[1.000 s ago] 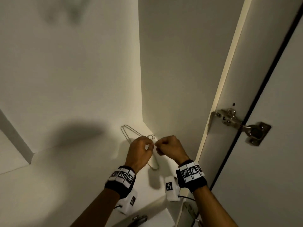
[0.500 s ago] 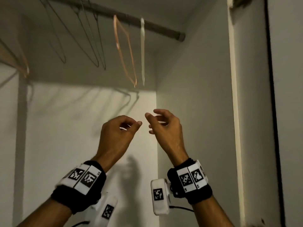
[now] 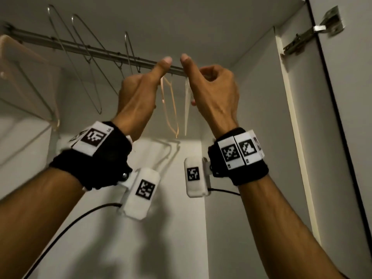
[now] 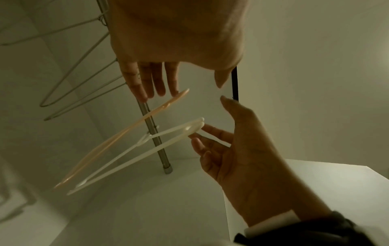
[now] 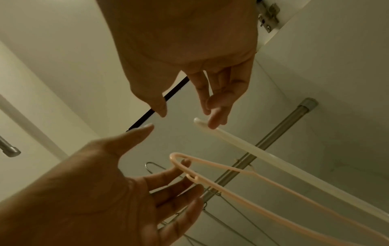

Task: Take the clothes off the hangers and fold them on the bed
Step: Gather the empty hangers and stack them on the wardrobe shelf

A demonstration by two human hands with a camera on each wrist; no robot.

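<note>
No clothes are in view. A peach plastic hanger (image 3: 171,109) and a white plastic hanger (image 3: 187,109) hang bare on the metal rod (image 3: 96,52) inside the wardrobe. My left hand (image 3: 141,91) is raised beside the peach hanger (image 4: 126,129), its straight fingers (image 4: 151,83) at that hanger's end. My right hand (image 3: 213,87) is up at the white hanger (image 5: 252,149), with loosely bent fingers (image 5: 214,116) touching its tip. Neither hand grips anything. The two thumbs point up, close together in front of the rod.
Several bare wire hangers (image 3: 99,111) hang further left on the rod, and a pale hanger (image 3: 12,49) hangs at the far left. The wardrobe side wall and the open door (image 3: 352,137) with its hinge (image 3: 314,35) stand close on the right.
A second ago both hands pinched a wire hanger low in the wardrobe. They let go, rose empty, and now reach the peach and white hangers at the rod.
</note>
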